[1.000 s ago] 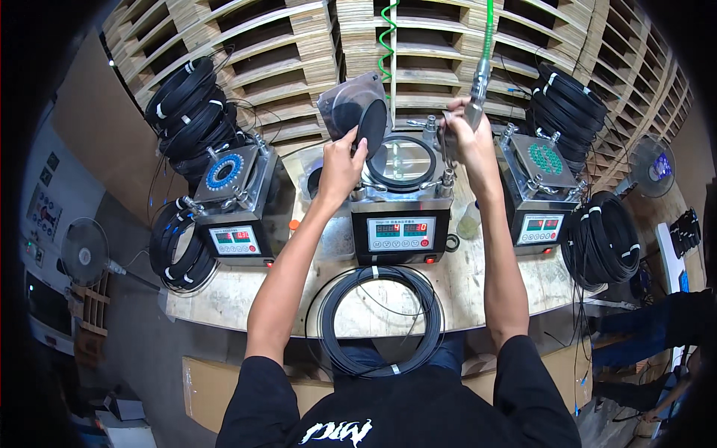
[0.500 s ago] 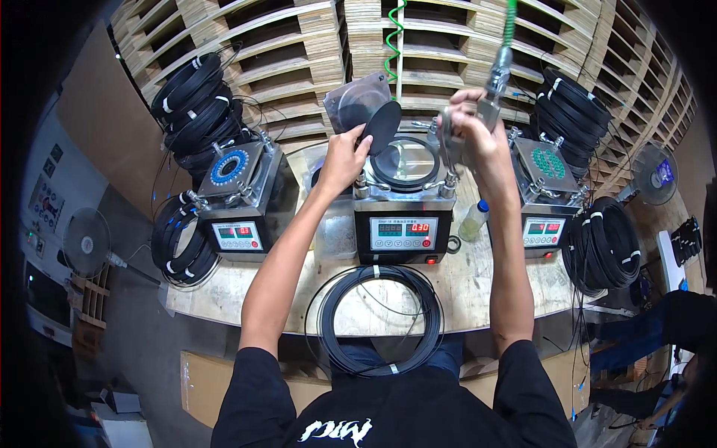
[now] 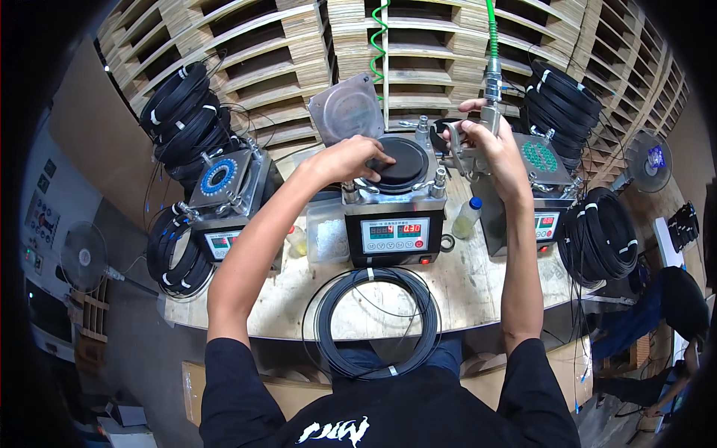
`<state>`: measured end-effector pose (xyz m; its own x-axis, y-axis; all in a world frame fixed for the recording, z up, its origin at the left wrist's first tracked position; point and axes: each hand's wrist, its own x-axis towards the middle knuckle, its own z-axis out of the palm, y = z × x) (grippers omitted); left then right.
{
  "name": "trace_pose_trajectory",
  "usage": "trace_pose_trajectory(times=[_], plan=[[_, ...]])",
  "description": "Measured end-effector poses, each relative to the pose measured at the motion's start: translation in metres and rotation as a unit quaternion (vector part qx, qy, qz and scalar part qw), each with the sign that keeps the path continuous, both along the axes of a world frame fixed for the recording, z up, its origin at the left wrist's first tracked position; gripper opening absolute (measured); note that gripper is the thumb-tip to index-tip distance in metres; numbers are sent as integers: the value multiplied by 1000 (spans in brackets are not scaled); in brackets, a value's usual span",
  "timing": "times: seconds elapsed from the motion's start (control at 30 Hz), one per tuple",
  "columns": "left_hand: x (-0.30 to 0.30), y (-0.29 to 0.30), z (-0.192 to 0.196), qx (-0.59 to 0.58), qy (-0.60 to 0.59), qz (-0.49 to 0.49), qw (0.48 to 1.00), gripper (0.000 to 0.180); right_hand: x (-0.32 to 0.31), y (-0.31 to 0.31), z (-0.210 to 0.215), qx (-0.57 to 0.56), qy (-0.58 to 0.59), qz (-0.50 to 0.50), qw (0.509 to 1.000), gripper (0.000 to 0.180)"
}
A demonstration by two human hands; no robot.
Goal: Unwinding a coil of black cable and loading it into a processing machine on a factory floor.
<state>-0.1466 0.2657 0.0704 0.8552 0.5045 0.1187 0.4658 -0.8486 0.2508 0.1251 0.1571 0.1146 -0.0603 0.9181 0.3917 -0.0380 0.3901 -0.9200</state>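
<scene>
At the middle machine [image 3: 396, 233], a flat black disc [image 3: 403, 164] lies within the round black ring on its top. My left hand [image 3: 357, 158] is at the disc's left edge, fingers curled and thumb and forefinger closed on it. Upright behind that hand stands a square metal plate [image 3: 349, 112] with a round mark. My right hand [image 3: 499, 153], raised to the right of the machine, is wrapped round a metal air blow gun [image 3: 489, 116] hanging from a green coiled hose [image 3: 492, 33]. On the table in front lies a coil of black cable [image 3: 326, 321].
Similar machines stand left [image 3: 224, 201] and right [image 3: 534, 198], with stacked black cable coils [image 3: 187, 112] around them. A blue-capped bottle [image 3: 467, 218] and a clear plastic tray [image 3: 327, 235] flank the middle machine. Wooden pallets [image 3: 261, 60] rise behind. Another person [image 3: 661, 313] is at far right.
My left hand has lowered the black disc from a tilted, raised position to lie flat on the middle machine. The right hand still grips the blow gun beside the machine.
</scene>
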Motion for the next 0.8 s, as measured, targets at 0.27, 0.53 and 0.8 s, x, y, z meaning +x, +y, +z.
trace_pose_trajectory(times=[0.27,0.53,0.8], plan=[[1,12,-12,-14,12,-7,1000,46,10,0,-8,-10,16,-13,1000,31],[-15,11,-31,28,-99,-1,995,38,17,22,-10,-27,-2,26,999,24],[-56,9,-68,151,-492,362,777,45,4,200,-4,61,-223,-41,972,30]])
